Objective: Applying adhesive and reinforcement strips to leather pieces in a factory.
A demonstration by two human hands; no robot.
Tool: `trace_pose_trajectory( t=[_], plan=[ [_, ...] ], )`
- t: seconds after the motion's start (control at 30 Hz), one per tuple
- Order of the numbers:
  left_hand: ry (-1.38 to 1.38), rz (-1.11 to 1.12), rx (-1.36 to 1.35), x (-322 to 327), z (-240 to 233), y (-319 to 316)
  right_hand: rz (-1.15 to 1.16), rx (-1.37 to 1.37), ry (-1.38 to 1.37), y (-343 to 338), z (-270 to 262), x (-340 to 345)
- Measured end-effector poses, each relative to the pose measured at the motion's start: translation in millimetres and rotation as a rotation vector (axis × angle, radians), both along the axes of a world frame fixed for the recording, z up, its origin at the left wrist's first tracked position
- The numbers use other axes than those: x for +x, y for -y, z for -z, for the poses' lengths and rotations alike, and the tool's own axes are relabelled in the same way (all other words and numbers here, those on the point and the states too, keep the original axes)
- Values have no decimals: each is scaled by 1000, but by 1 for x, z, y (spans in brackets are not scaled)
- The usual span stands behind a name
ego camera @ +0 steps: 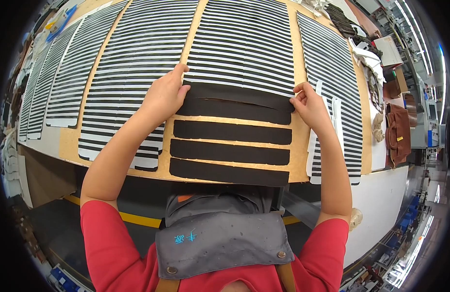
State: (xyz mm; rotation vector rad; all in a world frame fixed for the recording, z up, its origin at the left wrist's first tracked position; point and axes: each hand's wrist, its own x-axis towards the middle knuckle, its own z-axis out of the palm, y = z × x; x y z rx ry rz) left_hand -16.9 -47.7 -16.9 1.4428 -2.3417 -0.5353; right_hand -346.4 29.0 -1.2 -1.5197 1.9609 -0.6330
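My left hand [166, 94] is at the left end of a black strip [232, 92], its thumb touching the edge and its forefinger apart from the thumb. Whether it grips the strip is unclear. At the other end, my right hand [307, 103] pinches the right corner between thumb and fingers. The strip lies against the near edge of a black-and-white striped panel [243, 43]. Directly below it is another black strip [232, 110], with a narrow curved gap showing between the two. Three more black strips [232, 132] lie spaced apart towards me.
More striped panels [137, 65] spread left, and another striped panel [330, 73] lies right with white strips [336, 113] on it. The tan board [298, 160] ends near my apron. A brown leather bag [398, 133] and scraps [367, 54] sit at the right, a blue tray [62, 23] far left.
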Motion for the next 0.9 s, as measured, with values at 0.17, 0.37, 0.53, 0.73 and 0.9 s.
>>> trace_pose_trajectory(
  t=[0.17,0.37,0.53,0.73,0.9],
  plan=[
    [18,27,-93,5,3,0,-35,8,-57,0,-5,3],
    [41,217,-278,-7,-12,-23,-142,-314,-248,-15,1,16],
    [131,511,-177,-25,10,-70,-442,-395,-314,-48,4,55],
    [173,527,-131,-26,13,-77,-470,-437,-556,-64,15,60],
    [154,538,-114,-29,12,-78,-405,-457,-525,-74,18,62]
  ],
)
